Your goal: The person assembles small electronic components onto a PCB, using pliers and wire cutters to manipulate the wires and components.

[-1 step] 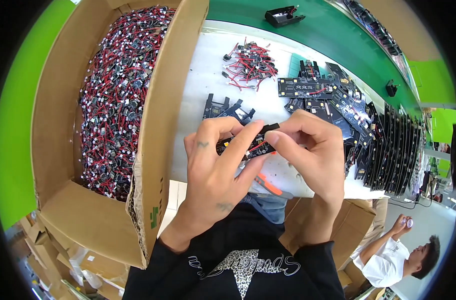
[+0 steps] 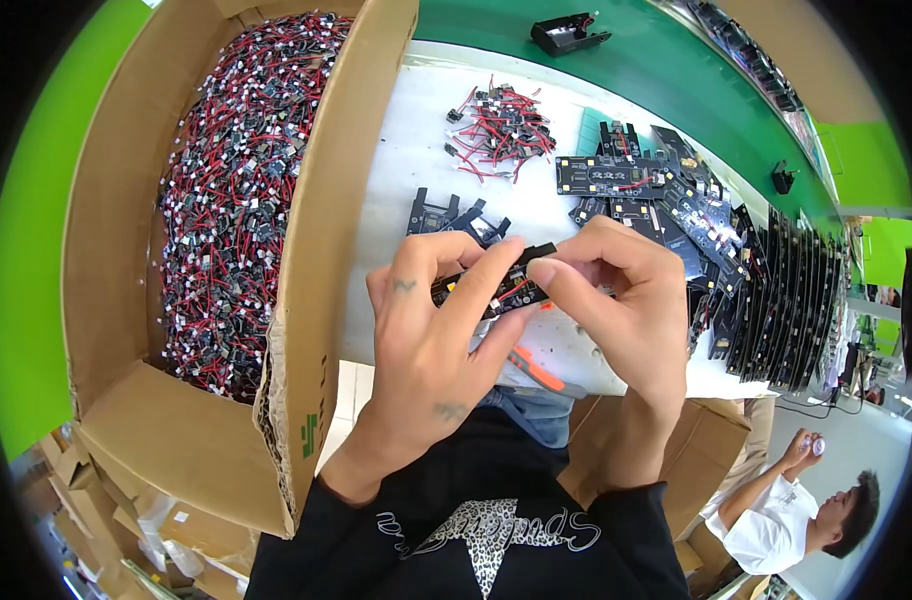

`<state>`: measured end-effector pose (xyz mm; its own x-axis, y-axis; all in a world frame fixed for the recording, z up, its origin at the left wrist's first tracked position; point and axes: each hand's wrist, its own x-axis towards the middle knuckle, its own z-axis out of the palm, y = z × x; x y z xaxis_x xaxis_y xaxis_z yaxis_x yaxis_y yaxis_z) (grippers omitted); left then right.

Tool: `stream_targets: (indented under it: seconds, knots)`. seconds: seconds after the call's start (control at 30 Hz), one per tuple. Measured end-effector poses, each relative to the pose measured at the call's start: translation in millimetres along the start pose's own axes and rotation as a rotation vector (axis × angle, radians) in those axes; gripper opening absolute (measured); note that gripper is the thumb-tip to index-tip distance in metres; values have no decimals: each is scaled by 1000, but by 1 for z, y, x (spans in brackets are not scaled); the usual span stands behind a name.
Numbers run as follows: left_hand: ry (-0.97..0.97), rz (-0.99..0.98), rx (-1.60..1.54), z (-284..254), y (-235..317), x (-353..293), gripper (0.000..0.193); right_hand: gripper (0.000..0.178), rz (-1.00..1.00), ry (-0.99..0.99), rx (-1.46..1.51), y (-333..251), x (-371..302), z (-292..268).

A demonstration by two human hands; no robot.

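Observation:
Above the near part of the white work surface, a small black circuit board [image 2: 516, 292] with a red wire is held between my two hands. My left hand [image 2: 426, 320] pinches its left part between fingers and thumb. At its right end, by a black edge piece [image 2: 541, 252], the thumb and fingers of my right hand [image 2: 621, 300] are closed on it. My fingers cover much of the board. Just beyond my left hand lie black parts with prongs [image 2: 431, 215]. Below the board, an orange and grey tool [image 2: 536, 368] lies partly hidden by my left hand.
A tall cardboard box [image 2: 321, 230] full of red-wired small boards [image 2: 236, 200] stands at left. A wired-board pile [image 2: 501, 130] lies farther back. Black circuit boards [image 2: 616, 175] are heaped at right, beside a stacked row [image 2: 786, 300]. A person [image 2: 786, 520] is at lower right.
The circuit board has tilted very slightly, showing a bit more of its face. My right thumb has shifted a touch to the left.

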<state>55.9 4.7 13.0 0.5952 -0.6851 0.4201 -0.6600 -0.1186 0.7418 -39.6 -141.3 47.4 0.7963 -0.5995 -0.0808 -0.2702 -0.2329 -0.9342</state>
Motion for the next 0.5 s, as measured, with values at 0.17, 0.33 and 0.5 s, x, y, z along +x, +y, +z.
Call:
stream_targets:
  seconds: [0.17,0.33,0.5]
  knots:
    - [61,-156,40,-2,-11,-1,52,9,-102,324,-43,-6,4,-12]
    - [56,-148,63,4,-5,2,52,22,-137,354,-95,-19,44,-7]
    - [46,-85,184,2,-11,4,44,28,-313,442,-119,-4,59,-15]
